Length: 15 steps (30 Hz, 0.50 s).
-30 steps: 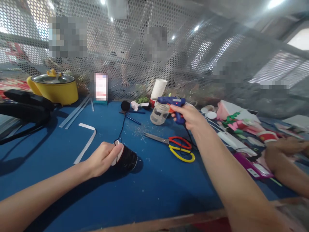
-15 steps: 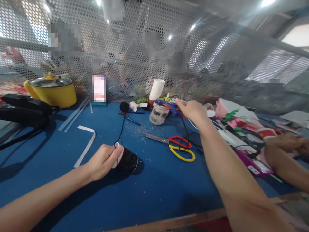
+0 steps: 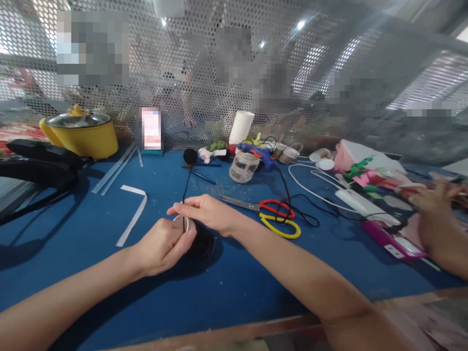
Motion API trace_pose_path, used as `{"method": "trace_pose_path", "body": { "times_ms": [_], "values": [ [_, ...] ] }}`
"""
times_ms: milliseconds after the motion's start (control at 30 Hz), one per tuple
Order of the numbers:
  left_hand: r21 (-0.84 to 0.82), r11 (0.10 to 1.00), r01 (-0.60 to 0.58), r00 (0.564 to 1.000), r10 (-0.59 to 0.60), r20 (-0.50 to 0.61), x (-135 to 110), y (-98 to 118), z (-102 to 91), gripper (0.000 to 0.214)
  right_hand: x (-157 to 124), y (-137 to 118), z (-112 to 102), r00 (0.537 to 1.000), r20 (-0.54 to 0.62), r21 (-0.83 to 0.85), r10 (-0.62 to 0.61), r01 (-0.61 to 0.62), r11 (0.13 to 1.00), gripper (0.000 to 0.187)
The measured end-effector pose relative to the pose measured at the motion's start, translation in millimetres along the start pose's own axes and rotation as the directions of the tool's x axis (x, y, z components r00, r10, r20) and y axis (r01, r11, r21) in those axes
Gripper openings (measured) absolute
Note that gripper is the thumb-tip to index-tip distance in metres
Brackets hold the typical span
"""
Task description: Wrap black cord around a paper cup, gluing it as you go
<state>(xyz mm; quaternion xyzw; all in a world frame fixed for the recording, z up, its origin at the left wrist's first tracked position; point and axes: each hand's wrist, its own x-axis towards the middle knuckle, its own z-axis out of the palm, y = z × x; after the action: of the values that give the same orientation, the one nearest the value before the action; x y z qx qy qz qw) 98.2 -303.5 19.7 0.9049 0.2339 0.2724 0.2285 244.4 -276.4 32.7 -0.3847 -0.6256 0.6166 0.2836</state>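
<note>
My left hand (image 3: 163, 248) is closed around a white cup (image 3: 187, 224) whose outside is covered in black, its white rim tilted toward me. My right hand (image 3: 204, 212) reaches over the rim, its thumb and fingers closed about a strand of black yarn (image 3: 186, 187); the exact grip is partly hidden. From the cup the strand runs back to a black yarn ball (image 3: 190, 156). Beyond my right hand lie scissors (image 3: 261, 208) with red and yellow handles. A blue glue gun (image 3: 261, 155) rests on a clear plastic jar (image 3: 243, 168).
A bent white strip (image 3: 135, 217) lies left of my hands, near a yellow pot (image 3: 82, 139). At the back stand a phone (image 3: 151, 127) and stacked white cups (image 3: 241, 127). Rightward are cables, a purple power strip (image 3: 393, 241) and another person's hand (image 3: 438, 209).
My right hand has left the glue gun and come left to the yarn at the cup's rim. My left hand still holds the cup. The other person's hand has shifted.
</note>
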Motion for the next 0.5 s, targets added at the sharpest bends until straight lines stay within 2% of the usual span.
{"method": "trace_pose_path", "body": {
  "times_ms": [67, 167, 233, 333, 400, 500],
  "values": [
    [-0.048, 0.998, 0.051, 0.999, -0.05, 0.011, 0.5, -0.3, -0.7, 0.034, -3.3, -0.5, -1.8, 0.992, -0.078, 0.087, -0.102, 0.109, 0.99, 0.018],
    [-0.127, 0.966, 0.227, 0.974, -0.224, 0.033, 2.2, -1.7, -1.5, 0.037, -11.0, -1.6, -8.4, 0.959, -0.205, 0.061, -0.195, 0.211, 0.976, 0.016],
    [-0.195, 0.901, 0.389, 0.921, -0.387, 0.046, 3.7, -2.9, -0.8, 0.039, -15.7, -2.6, -13.4, 0.946, -0.246, 0.049, -0.212, 0.231, 0.972, 0.019],
    [-0.329, 0.737, 0.59, 0.797, -0.598, 0.089, 5.6, -3.9, 1.8, 0.041, -19.9, -4.1, -17.9, 0.935, -0.28, 0.015, -0.217, 0.23, 0.973, 0.023],
    [-0.399, 0.641, 0.655, 0.731, -0.672, 0.121, 6.4, -3.9, 3.7, 0.042, -20.8, -5.2, -18.5, 0.922, -0.307, -0.066, -0.237, 0.228, 0.971, 0.025],
    [-0.468, 0.563, 0.681, 0.691, -0.707, 0.154, 6.5, -3.1, 5.2, 0.043, -21.0, -6.6, -17.8, 0.897, -0.35, -0.207, -0.271, 0.208, 0.956, 0.026]
  ]
}}
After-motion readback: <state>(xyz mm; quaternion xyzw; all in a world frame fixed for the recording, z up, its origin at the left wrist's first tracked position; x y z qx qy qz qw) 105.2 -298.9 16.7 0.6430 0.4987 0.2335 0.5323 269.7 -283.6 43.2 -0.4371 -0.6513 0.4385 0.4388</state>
